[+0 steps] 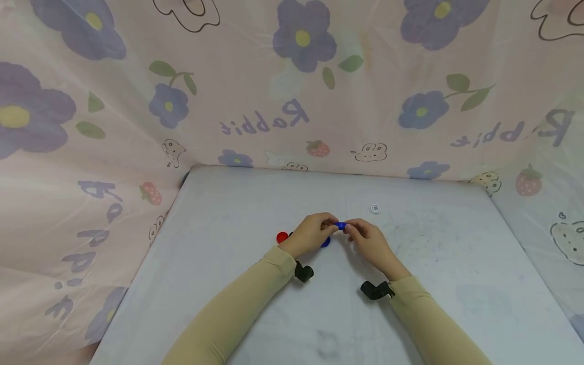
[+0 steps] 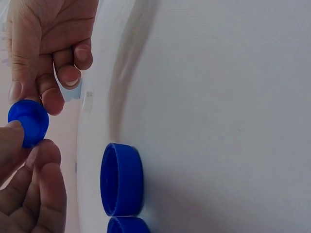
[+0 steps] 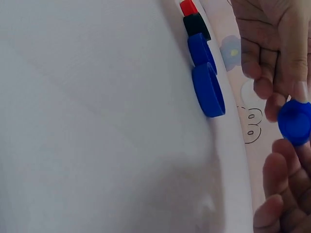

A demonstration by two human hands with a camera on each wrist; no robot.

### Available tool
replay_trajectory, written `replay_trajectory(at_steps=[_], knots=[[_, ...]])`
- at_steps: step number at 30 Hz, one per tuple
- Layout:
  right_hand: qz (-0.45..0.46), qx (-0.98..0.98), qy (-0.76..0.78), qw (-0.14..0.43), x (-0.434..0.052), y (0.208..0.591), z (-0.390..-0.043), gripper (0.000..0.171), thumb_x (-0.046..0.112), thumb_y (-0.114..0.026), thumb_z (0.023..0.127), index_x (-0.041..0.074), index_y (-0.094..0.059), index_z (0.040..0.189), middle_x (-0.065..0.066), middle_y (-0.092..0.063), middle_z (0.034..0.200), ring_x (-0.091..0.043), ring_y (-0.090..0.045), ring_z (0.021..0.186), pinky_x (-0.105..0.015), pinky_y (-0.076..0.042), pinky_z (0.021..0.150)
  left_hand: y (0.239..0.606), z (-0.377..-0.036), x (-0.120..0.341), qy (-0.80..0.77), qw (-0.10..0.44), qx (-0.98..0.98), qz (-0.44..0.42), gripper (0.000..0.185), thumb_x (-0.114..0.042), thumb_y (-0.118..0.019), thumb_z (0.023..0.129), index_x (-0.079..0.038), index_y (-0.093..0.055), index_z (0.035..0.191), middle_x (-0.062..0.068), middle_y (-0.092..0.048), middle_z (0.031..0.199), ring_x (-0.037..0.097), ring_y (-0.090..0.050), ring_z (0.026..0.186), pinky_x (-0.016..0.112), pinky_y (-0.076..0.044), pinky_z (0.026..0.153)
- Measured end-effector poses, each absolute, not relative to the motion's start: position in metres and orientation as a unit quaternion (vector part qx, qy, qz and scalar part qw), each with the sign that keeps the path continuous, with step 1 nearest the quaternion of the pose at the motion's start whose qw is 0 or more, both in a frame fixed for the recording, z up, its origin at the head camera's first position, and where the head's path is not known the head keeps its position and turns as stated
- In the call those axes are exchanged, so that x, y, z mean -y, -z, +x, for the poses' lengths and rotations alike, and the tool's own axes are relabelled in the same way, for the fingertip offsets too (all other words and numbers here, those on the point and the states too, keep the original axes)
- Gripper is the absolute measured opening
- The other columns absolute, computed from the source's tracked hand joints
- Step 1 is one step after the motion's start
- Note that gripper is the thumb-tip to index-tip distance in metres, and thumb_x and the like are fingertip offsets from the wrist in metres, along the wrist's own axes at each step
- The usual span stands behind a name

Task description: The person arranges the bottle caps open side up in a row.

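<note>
Between both hands, above the table, is a small blue bottle cap. My left hand pinches one side of it with thumb and fingers, and my right hand pinches the opposite side. The left wrist view shows the held cap with its round hollow facing the camera. Below the left hand, a larger blue cap stands on its edge against another blue cap. Beyond these in the row are a dark cap and a red cap.
A white round disc lies on the white table behind my right hand. Patterned curtains hang along the back and sides of the table. A black wrist camera sits at each sleeve.
</note>
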State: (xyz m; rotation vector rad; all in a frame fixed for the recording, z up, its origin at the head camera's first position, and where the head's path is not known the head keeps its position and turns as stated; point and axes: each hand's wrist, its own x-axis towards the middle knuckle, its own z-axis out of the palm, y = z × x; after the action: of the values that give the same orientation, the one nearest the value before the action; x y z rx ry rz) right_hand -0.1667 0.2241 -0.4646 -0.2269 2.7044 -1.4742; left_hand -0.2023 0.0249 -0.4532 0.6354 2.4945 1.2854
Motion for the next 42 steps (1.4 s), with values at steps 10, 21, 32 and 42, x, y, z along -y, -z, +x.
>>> replay_trajectory(at_steps=[10,21,32,42], knots=[[-0.068,-0.874,0.482,0.019,-0.2249,0.4672,-0.1671,0.033,0.033,-0.05,0.101,0.006,-0.064,0.113,-0.013,-0.068,0.098,-0.025,-0.062,0.084,-0.032,-0.046,0.069,0.4537,-0.2023,-0.0247,-0.442,0.121,-0.862,0.217,0.021,-0.031,-0.056,0.099,-0.02,-0.066,0.113,0.002,-0.068,0.098,0.008,-0.058,0.08,0.025,-0.049,0.071],[-0.078,-0.868,0.49,0.014,-0.2253,0.4661,-0.1673,0.029,0.031,-0.052,0.101,0.008,-0.063,0.114,-0.014,-0.068,0.1,-0.026,-0.063,0.083,-0.031,-0.048,0.065,0.451,-0.2013,-0.0252,-0.446,0.122,-0.863,0.205,0.023,-0.031,-0.056,0.099,-0.017,-0.065,0.115,0.001,-0.067,0.099,0.006,-0.059,0.081,0.025,-0.049,0.072],[-0.092,-0.864,0.495,0.014,-0.2256,0.4676,-0.1679,0.025,0.022,-0.057,0.099,0.008,-0.06,0.12,-0.014,-0.067,0.1,-0.03,-0.063,0.084,-0.029,-0.048,0.065,0.4549,-0.2025,-0.0259,-0.45,0.125,-0.861,0.201,0.024,-0.03,-0.056,0.099,-0.017,-0.062,0.119,0.002,-0.069,0.099,0.004,-0.06,0.08,0.024,-0.049,0.071],[-0.106,-0.877,0.468,0.001,-0.2236,0.4682,-0.1678,0.03,0.016,-0.065,0.094,0.007,-0.06,0.122,-0.006,-0.065,0.098,-0.019,-0.06,0.081,-0.028,-0.047,0.067,0.4555,-0.2025,-0.0245,-0.448,0.131,-0.861,0.201,0.02,-0.03,-0.056,0.099,-0.021,-0.061,0.116,0.001,-0.069,0.098,0.007,-0.062,0.079,0.026,-0.05,0.071]])
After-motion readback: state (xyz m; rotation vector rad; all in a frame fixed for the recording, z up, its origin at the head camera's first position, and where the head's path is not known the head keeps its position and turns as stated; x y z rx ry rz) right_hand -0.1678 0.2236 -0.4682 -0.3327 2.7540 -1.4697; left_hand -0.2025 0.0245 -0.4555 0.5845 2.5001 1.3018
